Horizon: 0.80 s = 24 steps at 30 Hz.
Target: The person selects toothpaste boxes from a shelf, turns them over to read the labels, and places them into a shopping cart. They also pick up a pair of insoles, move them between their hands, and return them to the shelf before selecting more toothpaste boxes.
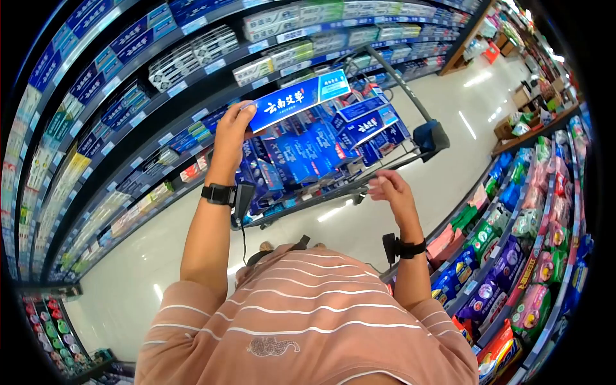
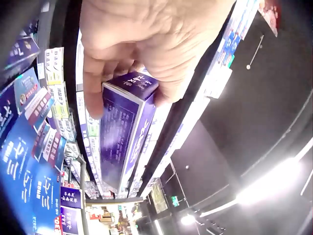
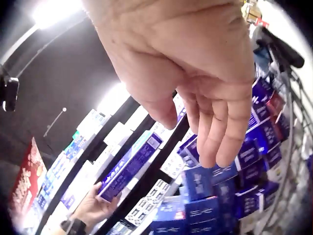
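Observation:
My left hand (image 1: 232, 131) grips one end of a long blue toothpaste box (image 1: 299, 98) and holds it raised above a shopping cart (image 1: 423, 138) heaped with blue boxes (image 1: 308, 151). In the left wrist view the fingers (image 2: 95, 73) and thumb curl round the box (image 2: 124, 129) end. The right wrist view shows that box (image 3: 129, 169) in the far hand (image 3: 93, 208). My right hand (image 1: 388, 189) hangs over the cart's near edge with loosely bent fingers (image 3: 217, 127), holding nothing.
Shelves of toothpaste boxes (image 1: 192, 58) run along the left of the aisle. Shelves with bagged goods (image 1: 513, 256) line the right. The pale floor (image 1: 462, 128) stretches ahead past the cart. More displays (image 1: 526, 70) stand at the far right.

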Available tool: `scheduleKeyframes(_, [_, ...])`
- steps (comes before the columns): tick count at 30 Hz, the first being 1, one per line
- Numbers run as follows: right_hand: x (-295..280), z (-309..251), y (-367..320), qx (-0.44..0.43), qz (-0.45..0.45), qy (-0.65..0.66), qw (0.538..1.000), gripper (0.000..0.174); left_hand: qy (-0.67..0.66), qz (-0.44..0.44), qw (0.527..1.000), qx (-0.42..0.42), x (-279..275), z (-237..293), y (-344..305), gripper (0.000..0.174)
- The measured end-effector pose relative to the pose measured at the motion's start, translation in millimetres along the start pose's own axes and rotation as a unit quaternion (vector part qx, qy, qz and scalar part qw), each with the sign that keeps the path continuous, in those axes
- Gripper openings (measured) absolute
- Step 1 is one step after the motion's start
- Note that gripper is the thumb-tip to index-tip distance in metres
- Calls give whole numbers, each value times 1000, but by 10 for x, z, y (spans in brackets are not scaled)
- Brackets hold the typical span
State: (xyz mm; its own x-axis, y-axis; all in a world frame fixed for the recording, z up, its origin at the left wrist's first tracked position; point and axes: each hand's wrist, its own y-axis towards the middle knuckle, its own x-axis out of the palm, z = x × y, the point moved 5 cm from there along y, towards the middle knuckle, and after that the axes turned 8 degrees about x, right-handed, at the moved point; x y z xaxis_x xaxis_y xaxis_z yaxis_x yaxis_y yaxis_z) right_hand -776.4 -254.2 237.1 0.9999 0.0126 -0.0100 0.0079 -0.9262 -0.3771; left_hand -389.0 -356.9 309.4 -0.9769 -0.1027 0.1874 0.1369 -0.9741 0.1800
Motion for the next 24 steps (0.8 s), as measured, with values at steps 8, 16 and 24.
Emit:
scheduleKeyframes(8, [1383,-837,234,-75,-124,131,981,61,-36,21,997,-61,-762,257,-601,48])
scheduleKeyframes(16, [2334,-933,307,-51,-203,183,960,59,-58,35,995,-69,-1446,286,-935,46])
scheduleKeyframes(24, [2786,-625,289,-13,-210,202,957,46,-86,79,991,-58,-2021,137,-995,47])
